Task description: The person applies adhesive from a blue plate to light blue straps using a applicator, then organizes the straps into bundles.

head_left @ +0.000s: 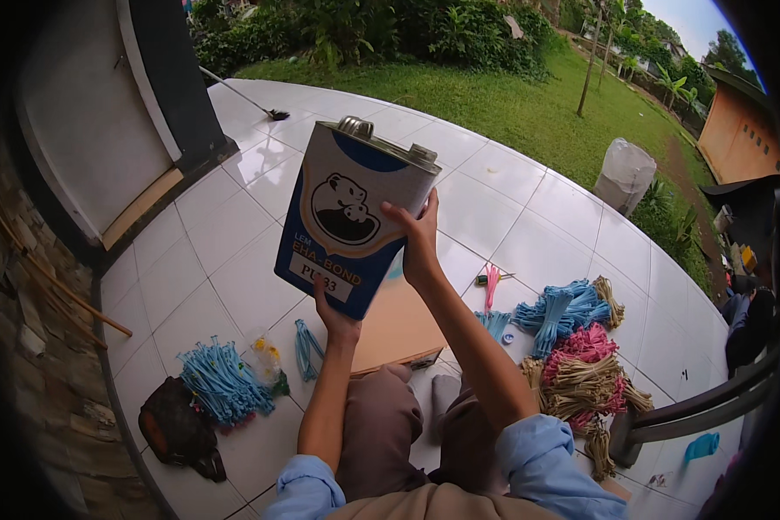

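A large rectangular metal can, blue and white with a black animal picture on its front, is raised before me and tilted. Its top carries a metal handle and a small capped spout. My left hand supports the can from its bottom edge, fingers closed against it. Around the upper right side my right hand grips, with the thumb on the front face. Behind and below the can, a flat brown board lies on the floor in front of my legs.
Blue bundled strands lie left, beside a dark bag and a clear plastic bag. Piles of blue, pink and beige bundles lie right, near scissors. A broom rests on the white tiles. Grass borders the floor.
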### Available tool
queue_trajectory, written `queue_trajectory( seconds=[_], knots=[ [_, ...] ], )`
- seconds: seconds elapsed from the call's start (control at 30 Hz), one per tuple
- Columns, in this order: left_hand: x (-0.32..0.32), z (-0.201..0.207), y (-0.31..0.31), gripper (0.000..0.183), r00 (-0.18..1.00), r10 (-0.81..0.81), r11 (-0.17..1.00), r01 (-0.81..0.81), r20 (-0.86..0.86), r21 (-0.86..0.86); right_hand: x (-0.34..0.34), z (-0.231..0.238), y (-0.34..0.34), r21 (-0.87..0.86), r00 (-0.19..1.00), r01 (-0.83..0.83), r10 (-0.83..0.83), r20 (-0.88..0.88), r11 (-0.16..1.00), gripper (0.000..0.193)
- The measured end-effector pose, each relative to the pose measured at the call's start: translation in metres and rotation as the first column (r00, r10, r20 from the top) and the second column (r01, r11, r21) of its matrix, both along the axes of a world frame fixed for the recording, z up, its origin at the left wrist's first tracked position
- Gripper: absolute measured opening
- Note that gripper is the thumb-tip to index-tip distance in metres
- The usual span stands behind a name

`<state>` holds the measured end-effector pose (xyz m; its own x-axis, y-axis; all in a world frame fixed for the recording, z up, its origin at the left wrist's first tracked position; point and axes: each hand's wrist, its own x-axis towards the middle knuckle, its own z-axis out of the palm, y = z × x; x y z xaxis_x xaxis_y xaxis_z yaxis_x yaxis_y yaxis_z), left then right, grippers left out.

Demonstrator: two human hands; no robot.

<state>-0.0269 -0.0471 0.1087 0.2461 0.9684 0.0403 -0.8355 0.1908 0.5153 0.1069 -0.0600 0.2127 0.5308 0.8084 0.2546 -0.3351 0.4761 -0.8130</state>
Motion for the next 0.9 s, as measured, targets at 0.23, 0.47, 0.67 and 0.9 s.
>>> queue_trajectory(
  seconds=[0.23, 0.47, 0.67, 0.9],
  knots=[
    [-0.068, -0.028, 0.05, 0.065, 0.946, 0.228, 0.973, -0.228, -0.229, 0.026, -0.043, -0.062, 0.062, 0.006, 0.979, -0.134, 0.133, -0.155, 0.991, 0.118],
    [-0.12, -0.057, 0.066, 0.058, 0.869, 0.2, 0.977, -0.211, -0.452, 0.026, -0.061, -0.123, 0.056, -0.096, 0.934, -0.165, 0.125, -0.334, 0.982, 0.077],
    [-0.144, -0.058, 0.087, 0.06, 0.746, 0.209, 0.977, -0.136, -0.633, 0.162, -0.068, -0.144, 0.051, -0.075, 0.845, -0.196, 0.129, -0.519, 0.978, 0.075],
    [-0.145, -0.035, 0.117, 0.06, 0.651, 0.221, 0.971, -0.081, -0.726, 0.224, -0.063, -0.156, 0.051, -0.037, 0.786, -0.245, 0.176, -0.592, 0.969, 0.076]
  ],
)
